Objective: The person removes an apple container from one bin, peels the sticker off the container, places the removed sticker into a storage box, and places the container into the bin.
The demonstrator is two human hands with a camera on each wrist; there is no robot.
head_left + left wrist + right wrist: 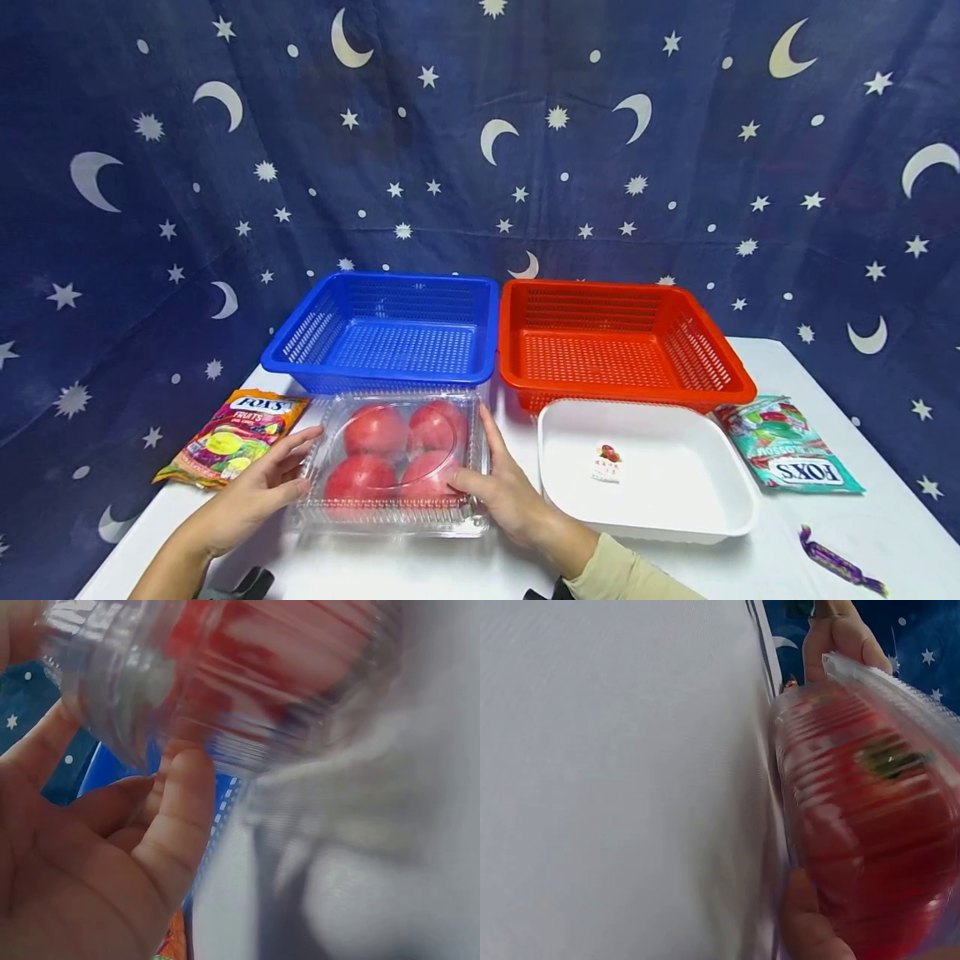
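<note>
A clear plastic clamshell box (405, 527) with several red tomatoes (360, 482) in it is held between both hands, in front of the blue basket. In the left wrist view its ribbed side (247, 750) looks raised off the white table. My left hand (251, 492) holds the left edge with thumb and fingers. My right hand (513, 492) grips the right side, thumb at the front corner and fingers along the side. In the right wrist view a green stem end shows on one tomato (885, 817) through the blurred plastic.
Behind stand a blue basket (300, 367) and a red basket (630, 396). A white tray (675, 531) with a small packet (607, 464) inside lies right. Candy bags flank these: orange (232, 437) left, green (791, 446) right. A purple wrapped sweet (840, 562) lies front right.
</note>
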